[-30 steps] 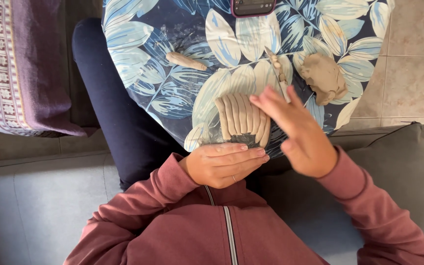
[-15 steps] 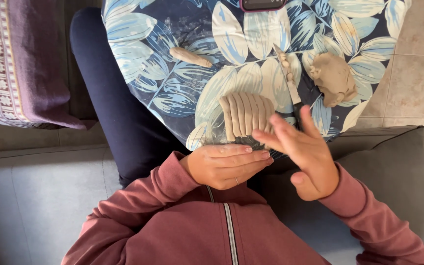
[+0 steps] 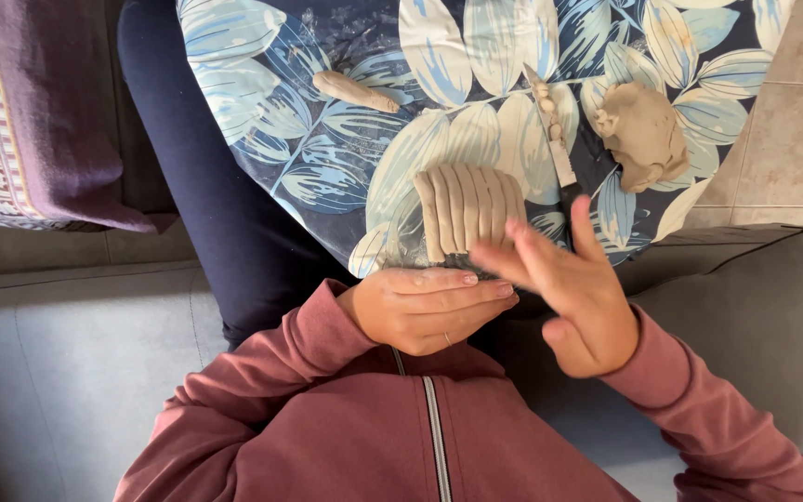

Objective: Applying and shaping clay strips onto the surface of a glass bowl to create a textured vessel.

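The left hand (image 3: 425, 309) lies flat, fingers together, holding nothing, just below the ribbed clay piece (image 3: 468, 210). The right hand (image 3: 580, 293) is spread open and empty, fingertips near the piece's lower right edge. A clay-smeared knife (image 3: 553, 139) lies just above it.

Tan clay coils (image 3: 468, 206) lie on a navy cloth (image 3: 346, 158) patterned with pale blue leaves.
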